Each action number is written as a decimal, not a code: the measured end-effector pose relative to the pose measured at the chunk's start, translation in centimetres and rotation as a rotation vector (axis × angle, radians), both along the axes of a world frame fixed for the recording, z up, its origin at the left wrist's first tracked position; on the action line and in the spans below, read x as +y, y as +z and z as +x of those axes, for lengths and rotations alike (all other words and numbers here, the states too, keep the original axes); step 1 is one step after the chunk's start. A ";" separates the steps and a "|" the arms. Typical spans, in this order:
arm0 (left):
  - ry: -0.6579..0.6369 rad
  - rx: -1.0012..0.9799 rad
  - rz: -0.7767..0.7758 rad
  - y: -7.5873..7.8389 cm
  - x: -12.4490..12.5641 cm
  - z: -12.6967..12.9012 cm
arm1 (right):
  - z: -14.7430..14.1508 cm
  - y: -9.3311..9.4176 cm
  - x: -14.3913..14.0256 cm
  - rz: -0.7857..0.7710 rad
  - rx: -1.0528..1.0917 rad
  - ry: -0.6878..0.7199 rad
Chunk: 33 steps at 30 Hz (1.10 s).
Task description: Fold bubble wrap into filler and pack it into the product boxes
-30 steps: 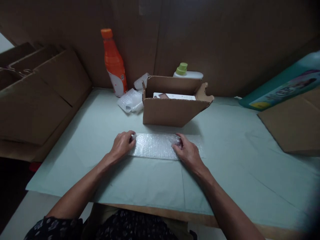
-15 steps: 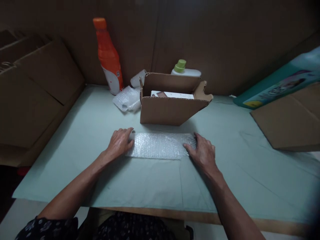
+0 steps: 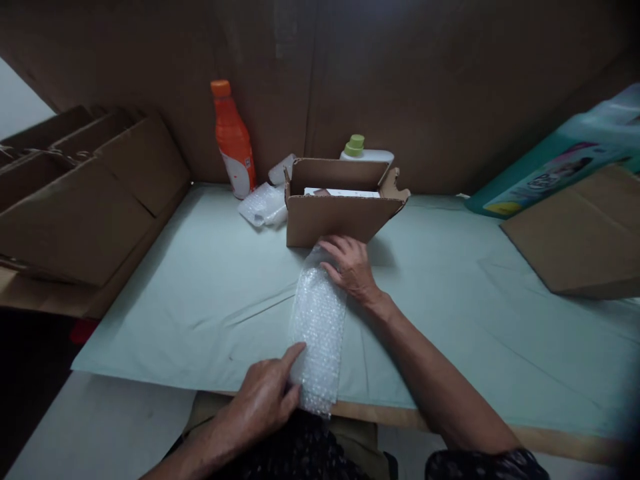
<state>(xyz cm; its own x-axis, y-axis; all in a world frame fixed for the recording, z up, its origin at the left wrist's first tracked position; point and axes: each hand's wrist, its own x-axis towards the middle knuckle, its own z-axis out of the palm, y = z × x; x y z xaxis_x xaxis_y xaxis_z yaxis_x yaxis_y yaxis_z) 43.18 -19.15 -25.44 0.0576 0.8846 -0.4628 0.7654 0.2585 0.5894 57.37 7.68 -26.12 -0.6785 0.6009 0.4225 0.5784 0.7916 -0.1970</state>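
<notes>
A folded strip of bubble wrap (image 3: 320, 327) lies lengthwise away from me, its near end reaching past the table's front edge. My left hand (image 3: 273, 393) grips that near end at its left side, with the index finger laid along the top and the other fingers partly hidden. At the far end my right hand (image 3: 353, 267) holds the strip, its fingers closed over the curled tip. Just beyond the right hand stands an open cardboard box (image 3: 330, 220) with a white printed carton (image 3: 345, 193) inside.
Crumpled bubble wrap (image 3: 265, 203) and an orange bottle (image 3: 235, 147) sit left of the box. Behind it is a white bottle with a green cap (image 3: 356, 145). Cardboard boxes (image 3: 100, 213) stand at left; a teal bottle (image 3: 545, 167) leans behind another carton (image 3: 585, 233) at right.
The bubble wrap has turned from lying crosswise to pointing away from me. My left hand has come toward the front edge; my right hand has moved inward and up toward the box.
</notes>
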 end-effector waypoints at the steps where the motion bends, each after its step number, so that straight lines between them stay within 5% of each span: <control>1: 0.003 -0.036 -0.011 0.0 -0.4 0.3 | 0.2 -0.1 0.0 0.015 0.028 -0.029; 9: 0.089 -0.193 -0.073 0.7 -1.0 0.7 | 2.3 -2.8 -0.5 -0.175 -0.108 0.118; 17: 0.186 -0.374 -0.114 0.6 -1.8 1.5 | 1.7 -2.0 -2.8 -0.201 -0.131 0.195; 21: 0.180 -0.453 -0.064 0.6 -2.2 0.1 | 3.5 -2.1 -4.0 -0.251 -0.044 0.087; 33: 0.129 -0.176 0.112 -0.8 -2.9 0.8 | 3.2 -1.3 -6.4 -0.234 -0.052 0.027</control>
